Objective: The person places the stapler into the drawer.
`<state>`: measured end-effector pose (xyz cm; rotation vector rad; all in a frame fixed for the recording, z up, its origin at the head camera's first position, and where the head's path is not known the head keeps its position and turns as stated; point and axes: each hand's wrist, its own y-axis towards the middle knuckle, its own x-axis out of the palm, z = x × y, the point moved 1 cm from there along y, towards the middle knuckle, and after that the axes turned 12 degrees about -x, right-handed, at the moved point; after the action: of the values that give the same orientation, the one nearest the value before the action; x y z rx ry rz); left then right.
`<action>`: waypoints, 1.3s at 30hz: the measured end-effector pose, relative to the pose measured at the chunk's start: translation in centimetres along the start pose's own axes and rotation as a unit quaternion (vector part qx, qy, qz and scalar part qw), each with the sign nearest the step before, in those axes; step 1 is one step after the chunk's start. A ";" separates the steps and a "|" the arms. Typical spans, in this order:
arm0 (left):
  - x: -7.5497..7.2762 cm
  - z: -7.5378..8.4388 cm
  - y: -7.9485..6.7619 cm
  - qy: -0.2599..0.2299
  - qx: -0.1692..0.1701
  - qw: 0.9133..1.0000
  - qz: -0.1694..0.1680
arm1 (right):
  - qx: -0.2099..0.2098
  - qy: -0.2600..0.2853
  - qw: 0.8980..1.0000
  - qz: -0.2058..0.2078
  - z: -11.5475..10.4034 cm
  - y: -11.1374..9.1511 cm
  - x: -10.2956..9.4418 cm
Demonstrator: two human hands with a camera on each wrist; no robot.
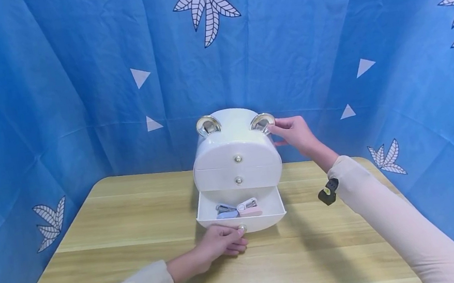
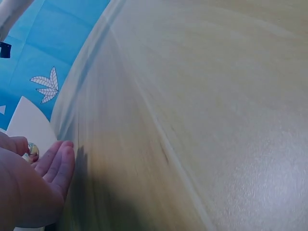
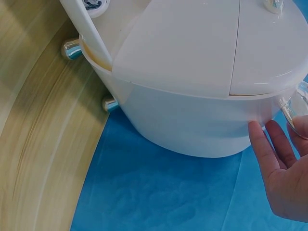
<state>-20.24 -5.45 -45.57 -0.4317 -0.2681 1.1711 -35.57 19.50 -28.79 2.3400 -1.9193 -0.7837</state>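
Note:
A white storage box [image 1: 231, 128] with gold ear-shaped trims stands on the table, its bottom drawer [image 1: 272, 201] pulled out. Inside the drawer lie a blue nail clipper [image 1: 226, 214] and a pink nail clipper [image 1: 249, 210], side by side. My left hand [image 1: 220, 245] pinches the drawer's small knob [image 2: 32, 151] between thumb and finger, the other fingers stretched below it. At the box's upper right, my right hand [image 1: 294, 134] pinches the gold ear [image 1: 262, 121]; in the right wrist view its other fingers [image 3: 263, 149] extend along the box's side.
The two upper drawers [image 1: 219, 174] are closed, each with a round knob. Small feet [image 3: 109, 104] hold the box off the wooden table [image 1: 132, 214]. A blue patterned curtain [image 1: 112, 80] hangs close behind and on both sides.

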 end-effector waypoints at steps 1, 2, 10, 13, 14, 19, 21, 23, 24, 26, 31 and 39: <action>0.0 0.0 0.1 -0.003 0.002 1.000 0.000 | 0.001 0.001 1.000 0.002 0.0 0.0 0.0; 0.0 -0.1 0.1 -0.007 0.003 1.000 0.001 | 0.002 0.002 1.000 0.002 0.0 0.0 0.0; 0.0 -0.1 0.4 -0.024 0.008 1.000 0.001 | 0.007 0.005 1.000 0.007 -0.1 0.0 0.0; 0.0 -0.2 0.5 -0.028 0.011 1.000 0.002 | 0.006 0.004 1.000 0.009 -0.1 0.1 0.1; 0.0 -0.2 0.5 -0.029 0.012 1.000 0.002 | 0.006 0.003 1.000 0.010 -0.1 0.1 0.1; 0.0 -0.3 0.6 -0.035 0.014 0.999 0.004 | 0.007 0.001 1.000 0.011 0.1 0.1 0.1; 0.0 -0.3 0.6 -0.036 0.016 0.999 0.005 | 0.006 0.000 1.000 0.009 0.1 0.1 0.1; 0.0 -0.3 0.7 -0.037 0.019 0.999 0.005 | 0.006 0.003 1.000 0.010 0.2 0.1 0.1; 0.0 -0.3 0.7 -0.037 0.020 0.999 0.005 | 0.006 0.005 1.000 0.010 0.2 0.1 0.0; 0.0 -0.3 0.7 -0.038 0.023 0.999 0.005 | 0.005 0.007 1.000 0.009 0.2 0.1 0.0; 0.1 -0.2 0.8 -0.037 0.023 0.999 0.006 | 0.004 0.006 1.000 0.010 0.3 0.1 -0.1; 0.1 0.0 1.0 -0.032 0.024 0.999 0.012 | 0.000 0.005 1.000 0.009 0.4 0.2 -0.1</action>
<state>-21.02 -4.99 -46.07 -0.3562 -0.2905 1.2142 -35.89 19.66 -29.06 2.3195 -1.9335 -0.7682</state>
